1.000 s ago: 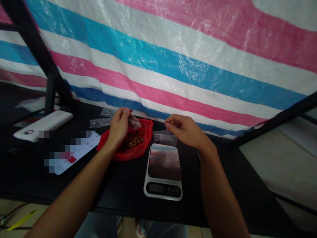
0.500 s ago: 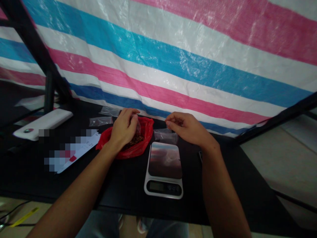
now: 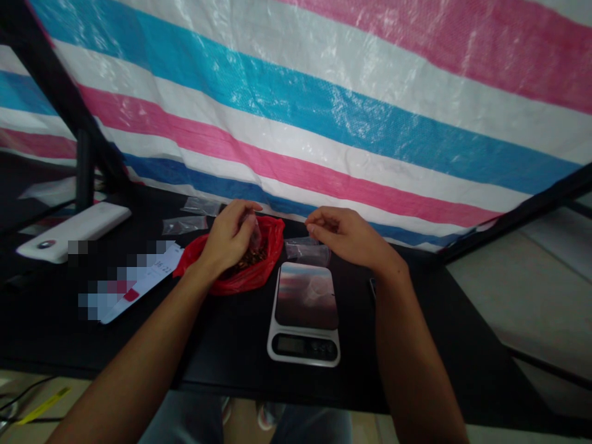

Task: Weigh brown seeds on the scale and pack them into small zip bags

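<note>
My left hand [image 3: 232, 237] is closed around a small clear plastic bag [image 3: 256, 233], held over a red plastic bag [image 3: 272, 250]. Small brown-gold pieces [image 3: 256, 256] lie inside the open red bag; my hand and wrist cover part of them. To the right, my right hand [image 3: 340, 231] has its thumb and fingertips pinched together above flat clear bags [image 3: 308, 251] on the table. Whatever it may hold is too small to make out. In front of those bags sits a white kitchen scale [image 3: 304, 357] with a shiny plate [image 3: 308, 297]; its display is unreadable.
More clear bags [image 3: 185, 225] lie left of the red bag. A partly blurred white phone-like slab or card [image 3: 152, 271] and a white power bank [image 3: 76, 231] rest on the black table [image 3: 222, 357]. Behind hangs a striped plastic sheet [image 3: 296, 148]. A dark object [image 3: 372, 288] shows beside my right forearm.
The view has shifted slightly, so everything sits a little further left. Both hands keep nearly the same pose, and more of the pieces in the red bag show now.
</note>
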The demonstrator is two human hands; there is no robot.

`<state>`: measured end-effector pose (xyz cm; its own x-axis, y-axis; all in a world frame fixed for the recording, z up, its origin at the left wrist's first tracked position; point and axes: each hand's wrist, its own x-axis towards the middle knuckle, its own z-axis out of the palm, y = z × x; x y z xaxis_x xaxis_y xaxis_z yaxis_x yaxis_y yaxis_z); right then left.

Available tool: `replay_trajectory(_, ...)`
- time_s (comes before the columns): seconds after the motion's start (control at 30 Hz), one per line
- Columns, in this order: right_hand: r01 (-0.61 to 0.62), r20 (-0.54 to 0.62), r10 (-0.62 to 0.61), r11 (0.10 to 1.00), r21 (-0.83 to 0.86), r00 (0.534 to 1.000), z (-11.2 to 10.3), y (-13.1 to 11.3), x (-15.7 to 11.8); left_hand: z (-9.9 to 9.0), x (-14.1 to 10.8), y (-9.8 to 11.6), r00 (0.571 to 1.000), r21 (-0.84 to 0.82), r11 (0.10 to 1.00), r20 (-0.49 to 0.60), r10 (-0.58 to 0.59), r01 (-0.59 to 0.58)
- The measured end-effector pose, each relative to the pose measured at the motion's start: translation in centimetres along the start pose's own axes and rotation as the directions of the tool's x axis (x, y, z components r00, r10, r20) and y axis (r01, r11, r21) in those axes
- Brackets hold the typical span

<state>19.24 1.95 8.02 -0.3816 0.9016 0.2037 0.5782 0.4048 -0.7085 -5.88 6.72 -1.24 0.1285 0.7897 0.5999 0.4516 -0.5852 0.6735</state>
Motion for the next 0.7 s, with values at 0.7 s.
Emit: replay_trajectory(0.7, 0.244, 0.209, -0.211, 0.959, -0.145, 0.955, 5.5, 0.6, 1.8, -0.5, 0.3, 0.1, 0.997, -0.017, 0.997, 0.028, -0.069, 0.069)
